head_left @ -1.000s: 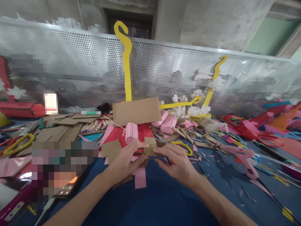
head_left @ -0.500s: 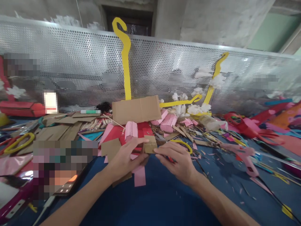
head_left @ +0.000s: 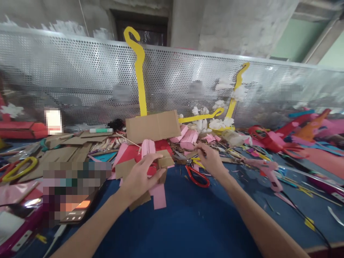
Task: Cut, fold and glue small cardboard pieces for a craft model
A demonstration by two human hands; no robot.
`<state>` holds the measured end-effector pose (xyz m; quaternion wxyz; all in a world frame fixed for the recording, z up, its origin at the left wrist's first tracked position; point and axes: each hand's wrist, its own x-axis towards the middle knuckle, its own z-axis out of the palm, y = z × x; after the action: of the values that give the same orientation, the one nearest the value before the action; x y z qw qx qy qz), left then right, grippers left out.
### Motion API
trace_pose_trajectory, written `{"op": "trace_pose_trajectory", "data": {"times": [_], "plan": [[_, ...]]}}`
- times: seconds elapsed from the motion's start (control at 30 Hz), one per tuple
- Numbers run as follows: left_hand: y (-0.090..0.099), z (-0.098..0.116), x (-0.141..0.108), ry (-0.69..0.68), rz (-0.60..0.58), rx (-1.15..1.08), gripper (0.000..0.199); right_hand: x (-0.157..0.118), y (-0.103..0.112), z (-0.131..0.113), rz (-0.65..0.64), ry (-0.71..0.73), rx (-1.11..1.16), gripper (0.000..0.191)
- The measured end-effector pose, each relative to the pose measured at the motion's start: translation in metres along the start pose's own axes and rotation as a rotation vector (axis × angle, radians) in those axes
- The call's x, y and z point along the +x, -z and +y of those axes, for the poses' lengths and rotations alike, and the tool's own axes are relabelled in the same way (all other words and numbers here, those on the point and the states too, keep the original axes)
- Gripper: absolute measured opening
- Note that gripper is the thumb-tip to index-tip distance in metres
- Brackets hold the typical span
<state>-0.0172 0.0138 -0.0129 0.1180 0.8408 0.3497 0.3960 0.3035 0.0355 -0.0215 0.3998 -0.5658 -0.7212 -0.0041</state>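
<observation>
our left hand point(head_left: 138, 178) pinches a cardboard piece point(head_left: 165, 160), seemingly folded but not yet joined, and we cannot tell whether our right hand point(head_left: 213, 161) near the scissors point(head_left: 189, 166) holds anything.

Craft workspace within a rough concrete interior. The blue surface point(head_left: 188, 222) carries cut cardboard point(head_left: 166, 159), pink paper point(head_left: 159, 200), scissors point(head_left: 189, 163) and a glue gun point(head_left: 264, 165), the materials and tools of handwork. A yellow cut-out point(head_left: 139, 79) and white tufts point(head_left: 218, 124) toward the rear are further signs of craft. A perforated metal panel point(head_left: 172, 75) borders the surface; beyond it rises a bare concrete wall point(head_left: 233, 28).
</observation>
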Motion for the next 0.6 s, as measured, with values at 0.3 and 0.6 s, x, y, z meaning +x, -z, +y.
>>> {"op": "trace_pose_trajectory", "data": {"times": [0.3,0.6], "plan": [[0.004,0.000,-0.003,0.050,-0.030,-0.106,0.032,0.023,0.010,0.037,-0.371,0.140,-0.230,0.028],[0.001,0.000,-0.001,0.060,-0.009,-0.178,0.028,0.054,0.018,0.033,-0.575,0.309,-0.357,0.021]]}}
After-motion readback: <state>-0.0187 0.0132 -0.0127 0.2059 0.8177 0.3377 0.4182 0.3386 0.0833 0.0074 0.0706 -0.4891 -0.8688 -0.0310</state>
